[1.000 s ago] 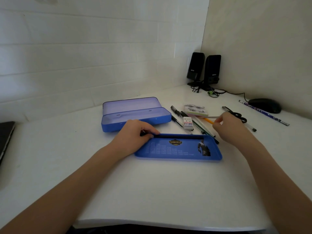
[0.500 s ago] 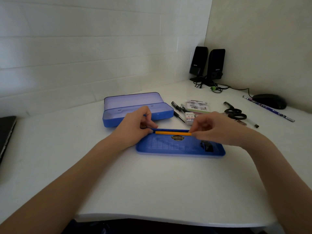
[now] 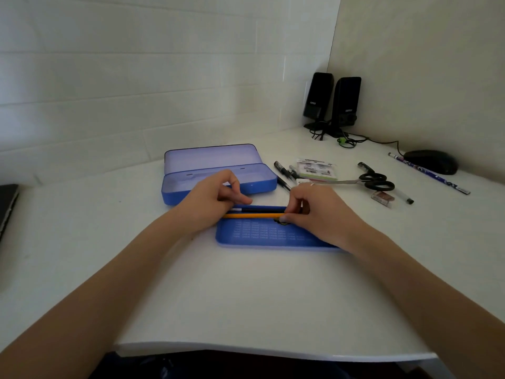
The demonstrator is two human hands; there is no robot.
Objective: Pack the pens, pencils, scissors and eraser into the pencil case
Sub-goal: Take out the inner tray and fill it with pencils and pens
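Observation:
A blue tray insert lies in front of me on the white desk, with a black pen along its far edge. A yellow pencil lies lengthwise just in front of that pen. My right hand pinches the pencil's right end. The curled fingers of my left hand hold its left end. Behind the tray the blue pencil case stands open, and no items show inside it. Black scissors, several pens, an eraser pack and a small sharpener-like block lie to the right.
A blue patterned pencil and a black mouse lie at the far right by the wall. Two black speakers with cables stand in the corner. A dark laptop edge shows at the far left. The desk's front edge is near me.
My right hand picked the yellow pencil from the pile and carried it left to the tray. Both hands then lowered it beside the black pen.

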